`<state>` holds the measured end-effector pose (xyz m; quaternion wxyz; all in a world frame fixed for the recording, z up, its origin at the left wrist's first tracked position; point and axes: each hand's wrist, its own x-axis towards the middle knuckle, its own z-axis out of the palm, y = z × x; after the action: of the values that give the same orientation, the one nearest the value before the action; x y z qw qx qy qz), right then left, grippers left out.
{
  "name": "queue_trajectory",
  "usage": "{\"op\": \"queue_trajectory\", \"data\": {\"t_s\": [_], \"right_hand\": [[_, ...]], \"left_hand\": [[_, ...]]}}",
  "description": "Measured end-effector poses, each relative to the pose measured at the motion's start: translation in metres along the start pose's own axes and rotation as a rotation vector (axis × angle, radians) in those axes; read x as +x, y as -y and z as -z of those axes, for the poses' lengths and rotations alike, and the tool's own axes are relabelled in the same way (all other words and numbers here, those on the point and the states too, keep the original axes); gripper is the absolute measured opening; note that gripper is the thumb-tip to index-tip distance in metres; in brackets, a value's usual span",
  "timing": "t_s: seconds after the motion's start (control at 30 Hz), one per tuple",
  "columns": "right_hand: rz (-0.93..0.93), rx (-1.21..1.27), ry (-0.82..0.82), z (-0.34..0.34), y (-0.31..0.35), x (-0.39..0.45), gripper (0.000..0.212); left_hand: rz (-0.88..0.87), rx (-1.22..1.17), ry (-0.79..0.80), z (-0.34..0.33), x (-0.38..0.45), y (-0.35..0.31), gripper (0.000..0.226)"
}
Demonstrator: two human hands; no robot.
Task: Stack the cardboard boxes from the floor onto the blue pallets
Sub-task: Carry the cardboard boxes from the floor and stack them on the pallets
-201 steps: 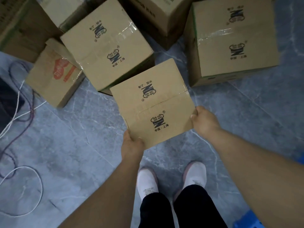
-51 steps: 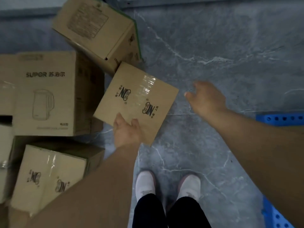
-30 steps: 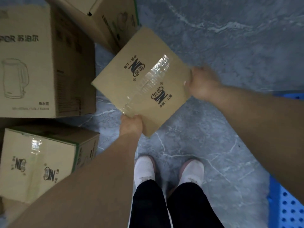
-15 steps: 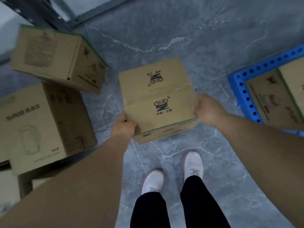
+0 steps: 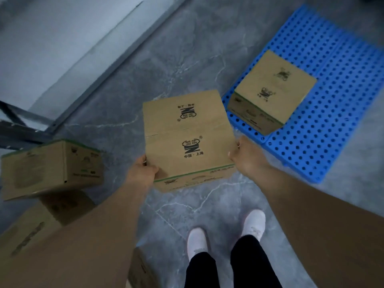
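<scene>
Box (image 5: pixel 188 138) gripped between left hand (image 5: pixel 141 173) and right hand (image 5: pixel 245 157); beyond right hand, blue pallet (image 5: pixel 336 113) bearing another box (image 5: pixel 272 90).

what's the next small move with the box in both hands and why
Probably carry the held box to the right, over the blue pallet. The left hand and right hand grip its sides above bare floor, and open pallet surface shows beside the box already on the pallet.
</scene>
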<state>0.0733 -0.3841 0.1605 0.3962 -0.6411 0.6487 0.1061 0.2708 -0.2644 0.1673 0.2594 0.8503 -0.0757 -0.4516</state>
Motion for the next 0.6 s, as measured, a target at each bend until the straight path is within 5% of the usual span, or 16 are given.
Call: {"op": "queue_trajectory", "data": {"t_s": [0.33, 0.6], "right_hand": [[-0.136, 0.228, -0.175, 0.123, -0.058, -0.058, 0.026], [-0.261, 0.379, -0.309, 0.216, -0.153, -0.059, 0.022]], "left_hand": [[-0.26, 0.147, 0.116, -0.05, -0.09, -0.117, 0.044], [-0.454, 0.385, 0.271, -0.169, -0.125, -0.198, 0.046]]}}
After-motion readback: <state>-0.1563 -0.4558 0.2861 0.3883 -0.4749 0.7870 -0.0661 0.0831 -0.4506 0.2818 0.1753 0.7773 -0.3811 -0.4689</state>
